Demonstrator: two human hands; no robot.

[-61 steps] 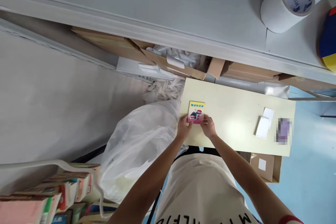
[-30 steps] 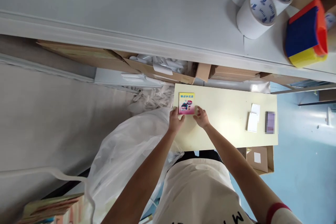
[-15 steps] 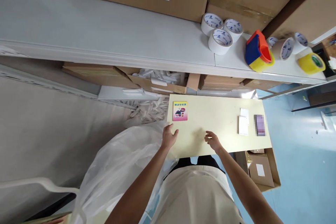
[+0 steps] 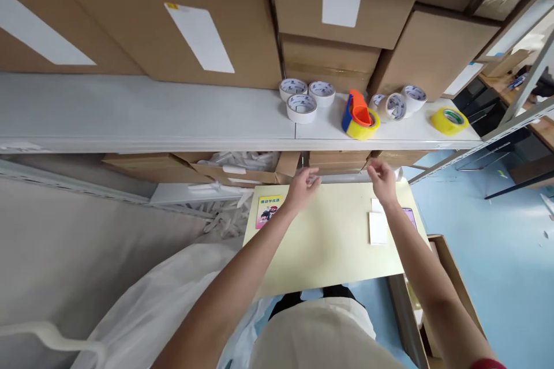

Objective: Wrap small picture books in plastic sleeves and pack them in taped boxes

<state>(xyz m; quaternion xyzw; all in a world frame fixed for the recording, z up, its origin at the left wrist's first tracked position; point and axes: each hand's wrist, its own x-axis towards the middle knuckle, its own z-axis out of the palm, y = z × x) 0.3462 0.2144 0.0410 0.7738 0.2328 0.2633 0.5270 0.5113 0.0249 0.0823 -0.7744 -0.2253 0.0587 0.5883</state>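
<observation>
My left hand (image 4: 303,187) is raised over the far part of the cream table (image 4: 322,265), thumb and fingers apart and nothing in them. Below the shelf front, my right hand (image 4: 383,183) reaches forward over the table's far right side, fingers loosely bent and apart, with nothing visible in it. The colourful booklet (image 4: 268,207) lies at the table's left, partly covered by my left forearm. Small white cards (image 4: 378,228) rest near my right wrist. Beside them, a purple phone-like rectangle (image 4: 409,217) is partly hidden by my right forearm.
A grey shelf (image 4: 208,115) crosses ahead, carrying cardboard boxes (image 4: 216,23), white tape rolls (image 4: 302,108), an orange-and-blue tape dispenser (image 4: 359,115) and yellow tape (image 4: 449,121). White plastic sheeting (image 4: 160,294) bulges at left. An open carton (image 4: 409,311) stands at lower right.
Both hands have moved forward and up from the near part of the table, the right also outward. The view has tilted up, showing more of the shelf boxes. The booklet stays on the table.
</observation>
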